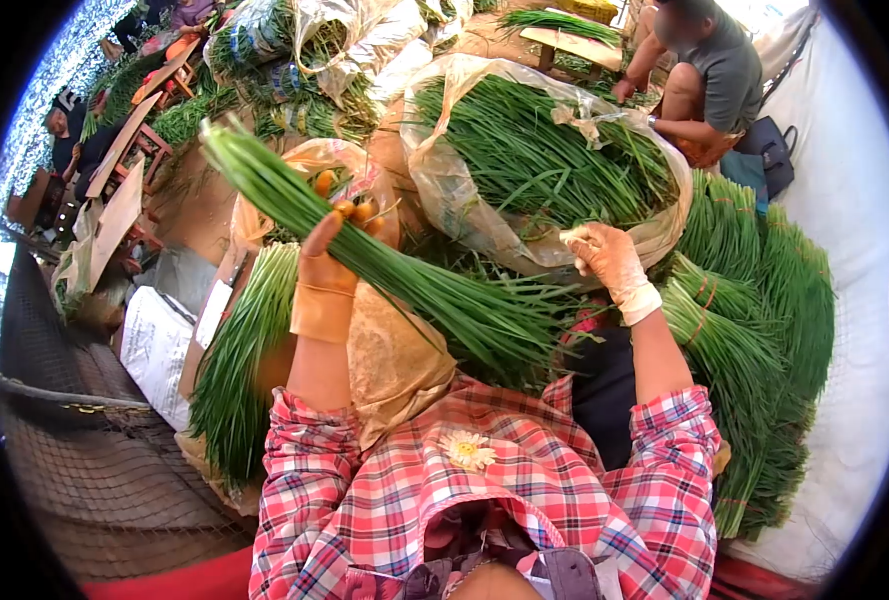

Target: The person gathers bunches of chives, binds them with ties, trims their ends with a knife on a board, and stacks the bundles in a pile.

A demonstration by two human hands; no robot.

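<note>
A long bunch of green chives (405, 270) slants across the middle of the view, its pale cut ends at the upper left and its leaf tips at the lower right. My left hand (327, 275), in a thin tan glove, is wrapped round it, the orange-tipped fingers showing on the far side. My right hand (613, 265), gloved too, is raised apart from the bunch with its fingers curled in. Whether it pinches anything small cannot be made out. Beyond it, loose chives (535, 150) fill a large clear plastic bag (435, 190).
Banded chive bundles (735, 320) are stacked at my right beside a white sheet (855, 400). More chives (235, 370) lie at my left, near a white sack (155, 345) and dark netting (75, 450). A co-worker (715, 90) crouches at the upper right; wooden boards (120, 220) stand left.
</note>
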